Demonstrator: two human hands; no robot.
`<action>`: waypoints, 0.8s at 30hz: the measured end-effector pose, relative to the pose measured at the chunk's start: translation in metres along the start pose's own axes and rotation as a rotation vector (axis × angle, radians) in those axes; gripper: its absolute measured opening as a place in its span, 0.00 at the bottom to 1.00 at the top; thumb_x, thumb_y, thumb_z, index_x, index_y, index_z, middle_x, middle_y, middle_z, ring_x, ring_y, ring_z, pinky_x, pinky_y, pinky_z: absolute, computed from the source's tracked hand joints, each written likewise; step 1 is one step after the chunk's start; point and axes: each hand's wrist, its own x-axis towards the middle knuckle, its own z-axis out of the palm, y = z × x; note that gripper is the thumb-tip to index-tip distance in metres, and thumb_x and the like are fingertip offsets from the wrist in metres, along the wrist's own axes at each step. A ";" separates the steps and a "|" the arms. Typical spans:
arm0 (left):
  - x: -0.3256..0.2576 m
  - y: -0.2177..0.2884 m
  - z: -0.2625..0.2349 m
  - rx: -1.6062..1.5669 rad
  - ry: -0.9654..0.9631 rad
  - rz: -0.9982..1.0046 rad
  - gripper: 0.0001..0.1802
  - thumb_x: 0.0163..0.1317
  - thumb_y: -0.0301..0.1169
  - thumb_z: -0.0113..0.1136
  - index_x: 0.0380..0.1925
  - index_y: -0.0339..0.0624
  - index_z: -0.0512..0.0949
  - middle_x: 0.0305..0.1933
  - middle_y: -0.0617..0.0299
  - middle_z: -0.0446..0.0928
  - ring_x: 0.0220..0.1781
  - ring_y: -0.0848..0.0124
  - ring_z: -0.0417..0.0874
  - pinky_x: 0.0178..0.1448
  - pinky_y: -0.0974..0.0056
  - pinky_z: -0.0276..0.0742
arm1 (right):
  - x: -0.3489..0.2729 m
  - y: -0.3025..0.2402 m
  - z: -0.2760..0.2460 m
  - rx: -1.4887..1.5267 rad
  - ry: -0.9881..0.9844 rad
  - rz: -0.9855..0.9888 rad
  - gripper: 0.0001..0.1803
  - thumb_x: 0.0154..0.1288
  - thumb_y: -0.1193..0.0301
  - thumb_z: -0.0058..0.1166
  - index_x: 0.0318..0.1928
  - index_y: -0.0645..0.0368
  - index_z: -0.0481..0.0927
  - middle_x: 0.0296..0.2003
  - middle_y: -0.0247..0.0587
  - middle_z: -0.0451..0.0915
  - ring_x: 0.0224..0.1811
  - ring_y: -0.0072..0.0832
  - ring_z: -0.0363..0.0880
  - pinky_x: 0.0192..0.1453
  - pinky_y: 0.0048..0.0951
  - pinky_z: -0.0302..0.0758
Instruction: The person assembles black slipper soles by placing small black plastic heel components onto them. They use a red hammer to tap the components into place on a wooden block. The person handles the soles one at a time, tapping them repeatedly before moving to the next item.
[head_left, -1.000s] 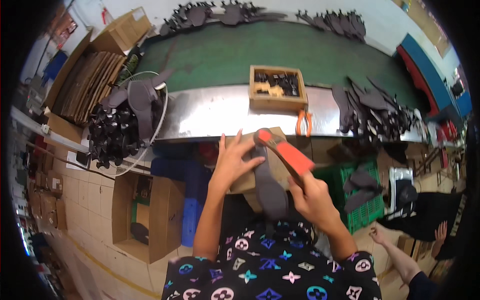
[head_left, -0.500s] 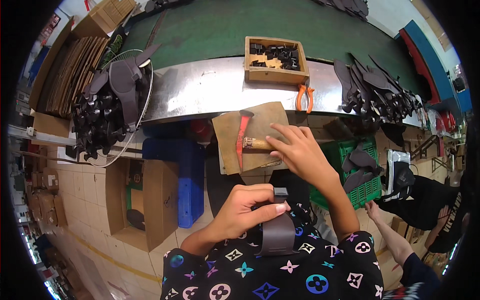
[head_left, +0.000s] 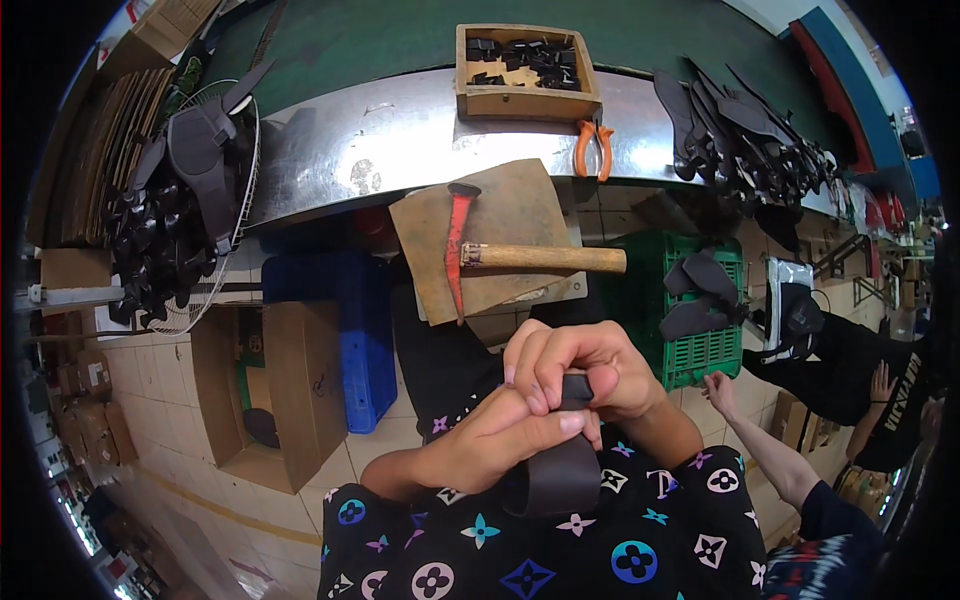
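Observation:
Close to my lap, both hands are closed around a dark heeled shoe sole [head_left: 562, 478]. My left hand [head_left: 490, 435] grips it with the thumb along its upper end. The fingers of my right hand [head_left: 605, 370] pinch around the small black block [head_left: 575, 391] at that end; whether the block is fixed to the sole is hidden. Just beyond my hands, a hammer [head_left: 540, 257] with a red head and wooden handle lies untouched on a worn brown pad [head_left: 520, 205].
A wooden box [head_left: 530, 104] of small black pieces and orange-handled pliers [head_left: 593, 150] sit on the metal bench edge. Heeled soles [head_left: 205, 150] fill a wire basket at left; more [head_left: 735, 130] lie at right. A green crate [head_left: 705, 350] stands near another person's hand [head_left: 718, 393].
My right hand has let go of the hammer handle and come back to the sole, joining my left hand. The hammer stays on the pad. The whole view has shifted slightly.

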 end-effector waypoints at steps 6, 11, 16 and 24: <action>-0.001 0.000 -0.005 -0.178 0.019 -0.040 0.18 0.75 0.38 0.49 0.42 0.32 0.78 0.44 0.55 0.80 0.49 0.70 0.80 0.56 0.66 0.75 | -0.001 0.005 0.008 0.036 0.206 0.070 0.32 0.71 0.43 0.54 0.41 0.66 0.82 0.41 0.50 0.82 0.49 0.41 0.80 0.61 0.43 0.73; -0.005 0.002 -0.003 -0.062 0.077 -0.034 0.19 0.78 0.38 0.46 0.46 0.31 0.77 0.46 0.55 0.79 0.50 0.71 0.80 0.57 0.66 0.74 | -0.012 -0.023 0.008 -0.286 0.211 0.173 0.16 0.70 0.68 0.54 0.52 0.64 0.84 0.47 0.46 0.87 0.40 0.26 0.85 0.70 0.39 0.64; 0.002 0.000 0.001 0.280 0.156 -0.012 0.21 0.73 0.40 0.45 0.45 0.31 0.79 0.44 0.55 0.82 0.47 0.70 0.82 0.53 0.67 0.76 | -0.014 -0.011 0.004 -0.693 0.212 -0.159 0.15 0.65 0.72 0.53 0.49 0.58 0.88 0.32 0.40 0.89 0.26 0.21 0.82 0.75 0.42 0.57; 0.008 0.000 -0.006 0.130 0.233 -0.021 0.20 0.73 0.40 0.46 0.44 0.31 0.77 0.47 0.53 0.81 0.49 0.67 0.81 0.59 0.64 0.74 | -0.012 0.000 -0.012 -0.312 0.150 0.014 0.20 0.77 0.64 0.47 0.62 0.61 0.79 0.30 0.36 0.81 0.21 0.19 0.76 0.43 0.25 0.78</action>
